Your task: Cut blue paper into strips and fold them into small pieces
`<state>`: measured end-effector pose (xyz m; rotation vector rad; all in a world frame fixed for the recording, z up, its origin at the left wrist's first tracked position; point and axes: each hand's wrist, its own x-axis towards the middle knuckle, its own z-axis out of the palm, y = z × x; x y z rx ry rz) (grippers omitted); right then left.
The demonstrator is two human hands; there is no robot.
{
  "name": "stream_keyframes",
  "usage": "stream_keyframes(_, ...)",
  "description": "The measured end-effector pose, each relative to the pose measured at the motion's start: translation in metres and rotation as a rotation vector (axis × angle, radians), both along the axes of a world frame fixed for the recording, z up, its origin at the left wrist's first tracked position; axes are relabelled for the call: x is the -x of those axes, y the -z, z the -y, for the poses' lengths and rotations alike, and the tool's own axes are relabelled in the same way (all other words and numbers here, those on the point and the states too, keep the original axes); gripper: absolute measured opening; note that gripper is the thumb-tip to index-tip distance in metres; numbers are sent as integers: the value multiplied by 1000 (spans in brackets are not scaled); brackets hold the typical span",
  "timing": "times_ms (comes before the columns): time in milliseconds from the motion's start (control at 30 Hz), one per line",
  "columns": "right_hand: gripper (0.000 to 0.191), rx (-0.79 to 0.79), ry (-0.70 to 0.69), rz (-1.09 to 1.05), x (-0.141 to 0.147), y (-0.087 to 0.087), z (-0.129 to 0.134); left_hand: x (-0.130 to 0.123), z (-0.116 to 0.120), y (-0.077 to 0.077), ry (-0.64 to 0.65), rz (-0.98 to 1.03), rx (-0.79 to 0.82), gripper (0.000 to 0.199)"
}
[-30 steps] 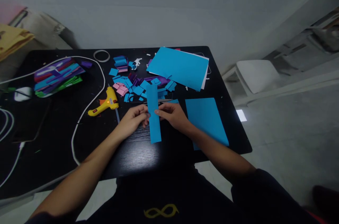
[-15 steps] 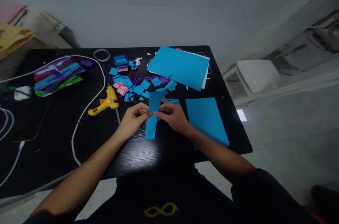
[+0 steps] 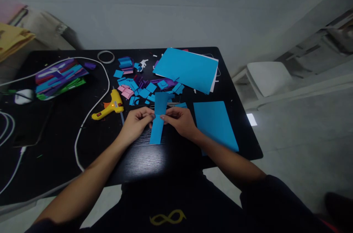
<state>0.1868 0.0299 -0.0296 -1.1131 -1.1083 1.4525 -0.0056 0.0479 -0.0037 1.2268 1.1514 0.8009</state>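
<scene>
Between my two hands a blue paper strip [image 3: 157, 130] stands lengthwise, with a crease across its middle. My left hand [image 3: 137, 121] pinches its left edge at the crease, thumb in front and fingers curled behind. On the opposite edge, my right hand [image 3: 180, 119] grips the strip the same way. Just beyond lie small cut paper pieces [image 3: 143, 93], mostly blue, some pink and purple. A yellow glue gun [image 3: 111, 110] rests left of my left hand. To the right of my right hand lies a blue paper sheet [image 3: 213, 124].
Larger blue sheets [image 3: 187, 69] lie over white paper at the back right. A white cable [image 3: 78, 141] curves across the black table [image 3: 143, 167]. Coloured strips [image 3: 60, 78], a tape ring [image 3: 106, 57] and a phone [image 3: 33, 126] are on the left. A white stool [image 3: 267, 76] stands off the right side.
My thumb has shifted slightly left on the strip, and the crease across its middle shows more plainly. The upper part of the strip tilts a little differently. Both hands stay in nearly the same place.
</scene>
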Motion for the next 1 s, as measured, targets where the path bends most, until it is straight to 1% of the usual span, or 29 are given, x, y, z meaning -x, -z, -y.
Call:
stream_keyframes(167,18,-6,13,-3,0,-1,0,-1,1,-1,16,19,-2,16)
stream_keyframes(300,23,-17,14,-2,1,-1,-1,0,1,0,9,18,-6,13)
stream_keyframes(500,26,-19,9,4,0,2,-1,0,0,0,-13,0,-24,14)
stream_keyframes(733,27,-17,19,-4,1,1,-1,-1,1,-3,7,51,12,16)
stream_keyframes(900,27,-26,12,12,1,2,-1,0,0,1,6,2,-49,14)
stream_keyframes(1000,26,-26,5,-8,1,2,-1,0,-1,3,-1,7,-48,15)
